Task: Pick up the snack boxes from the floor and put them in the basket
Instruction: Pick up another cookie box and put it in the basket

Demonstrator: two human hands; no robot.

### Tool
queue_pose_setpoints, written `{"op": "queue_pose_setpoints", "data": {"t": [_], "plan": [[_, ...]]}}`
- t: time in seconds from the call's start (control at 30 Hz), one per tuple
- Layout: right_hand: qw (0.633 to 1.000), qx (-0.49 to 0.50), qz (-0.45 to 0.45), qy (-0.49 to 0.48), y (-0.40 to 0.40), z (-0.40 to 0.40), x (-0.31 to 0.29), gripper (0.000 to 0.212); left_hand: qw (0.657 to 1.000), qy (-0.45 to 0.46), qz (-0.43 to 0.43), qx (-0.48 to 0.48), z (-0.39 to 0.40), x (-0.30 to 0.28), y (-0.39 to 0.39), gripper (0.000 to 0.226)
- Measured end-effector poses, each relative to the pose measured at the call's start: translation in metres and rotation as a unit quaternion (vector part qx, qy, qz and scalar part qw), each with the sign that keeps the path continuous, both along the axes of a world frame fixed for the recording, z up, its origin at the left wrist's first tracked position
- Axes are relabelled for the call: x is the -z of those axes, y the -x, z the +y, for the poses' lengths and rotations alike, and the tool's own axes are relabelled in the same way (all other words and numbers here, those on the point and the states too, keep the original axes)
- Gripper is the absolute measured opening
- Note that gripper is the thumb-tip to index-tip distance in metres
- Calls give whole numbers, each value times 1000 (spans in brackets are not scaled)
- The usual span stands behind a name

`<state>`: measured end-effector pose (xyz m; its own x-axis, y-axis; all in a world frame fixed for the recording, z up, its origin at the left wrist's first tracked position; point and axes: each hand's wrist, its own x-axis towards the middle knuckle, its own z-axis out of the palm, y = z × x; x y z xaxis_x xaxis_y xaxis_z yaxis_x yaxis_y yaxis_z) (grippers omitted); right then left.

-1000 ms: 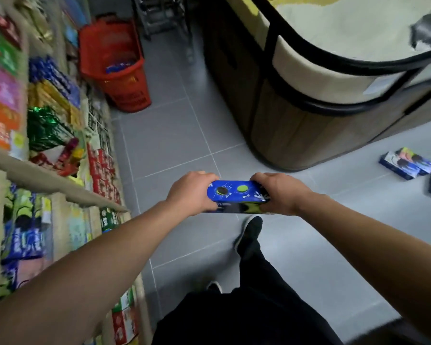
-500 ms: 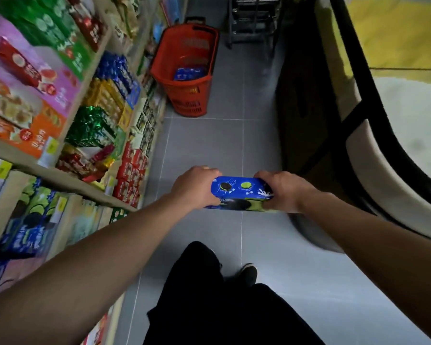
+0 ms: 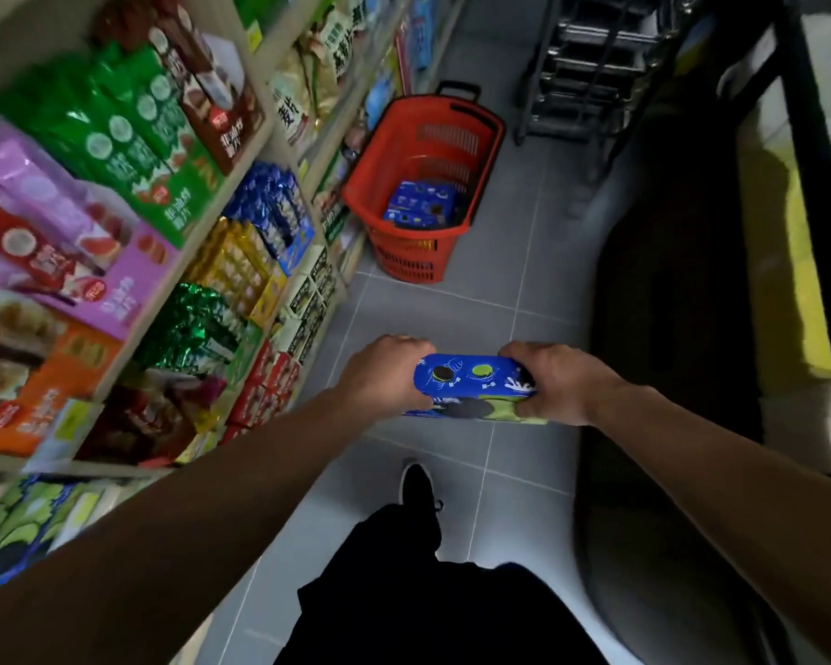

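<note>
I hold a stack of blue snack boxes (image 3: 473,383) level in front of me, above the grey floor tiles. My left hand (image 3: 385,374) grips its left end and my right hand (image 3: 555,383) grips its right end. The top box shows a dark cookie and a green one. Ahead on the floor stands the red basket (image 3: 380,184) with a black handle, close to the shelving. Blue snack boxes (image 3: 421,204) lie inside the basket at its bottom.
Shelves (image 3: 173,261) packed with colourful snack packs run along the left. A dark rounded display counter (image 3: 668,300) bounds the aisle on the right. A black metal rack (image 3: 591,69) stands beyond the basket. My dark-trousered leg and shoe (image 3: 416,487) are below my hands.
The view has swung left down the aisle and closed in on the basket, which is larger and more central. The boxes on the floor at right have left view. Both hands keep their grip.
</note>
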<state>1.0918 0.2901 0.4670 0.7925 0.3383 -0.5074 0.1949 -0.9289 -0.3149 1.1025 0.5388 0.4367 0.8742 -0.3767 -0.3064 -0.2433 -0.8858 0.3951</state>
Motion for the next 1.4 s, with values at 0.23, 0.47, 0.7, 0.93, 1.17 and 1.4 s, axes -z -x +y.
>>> {"op": "queue_pose_setpoints", "data": {"t": [0.23,0.47,0.7,0.93,1.17,1.4], "plan": [[1000,-21,1,-12,-126,-9,-1,56,1000,21,10,-16,-8,0,-116,49],[998,-56,-14,-2,-265,-49,32,58,998,0,44,-36,-51,8,-242,54],[992,-123,-10,2,-419,-83,34,60,994,24,23,-104,-94,4,-364,39],[977,-211,-35,9,-554,-65,43,64,988,7,1,-155,-90,17,-484,43],[981,-191,6,22,-671,-36,74,67,993,-25,5,-119,-56,63,-613,52],[990,-140,32,-8,-790,-18,129,66,990,-74,32,-119,-45,110,-749,70]]}}
